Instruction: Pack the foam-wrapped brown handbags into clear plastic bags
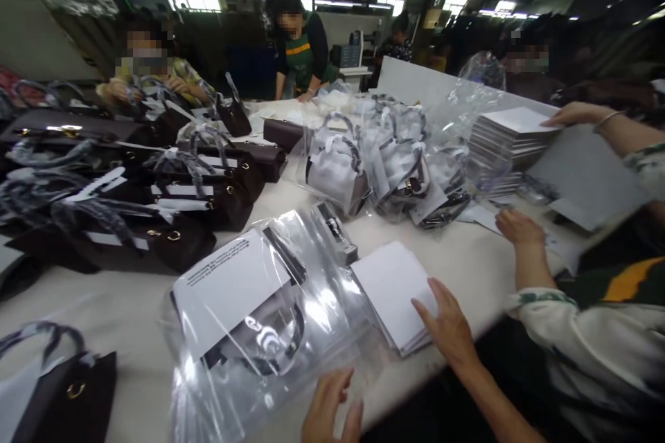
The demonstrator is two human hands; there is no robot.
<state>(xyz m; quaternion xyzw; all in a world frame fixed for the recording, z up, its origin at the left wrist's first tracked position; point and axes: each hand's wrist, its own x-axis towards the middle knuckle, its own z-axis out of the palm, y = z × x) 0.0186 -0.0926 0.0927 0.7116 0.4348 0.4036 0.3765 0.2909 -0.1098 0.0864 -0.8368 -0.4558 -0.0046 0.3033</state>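
Factory-floor light falls on a white tabletop (457,270) crowded w/ stock. Nearest, the left hand (332,408) rests at the near edge, fingers loosely curled, its grip holding nothing, just touching the corner of a clear plastic bag (260,332) that lies flat w/ a dark handbag and a printed sheet inside. The right hand (449,329) lies flat, fingers spread, on a stack of white cards (397,294) just beside the bag — pressing, not clenched.

Risks, as I judge them: the bag film is slick and overhangs the edge, so a tug from that loose left hand could slide it off; the card stack is fanned, so a push may scatter it.

Further right, a co-worker's hand (519,228) rests on the tabletop near loose paper, and another reaches a taller white stack (506,135). Mid-tabletop sit bagged handbags (395,159); left, rows of dark handbags (176,201). Beyond, ppl work at the far end.
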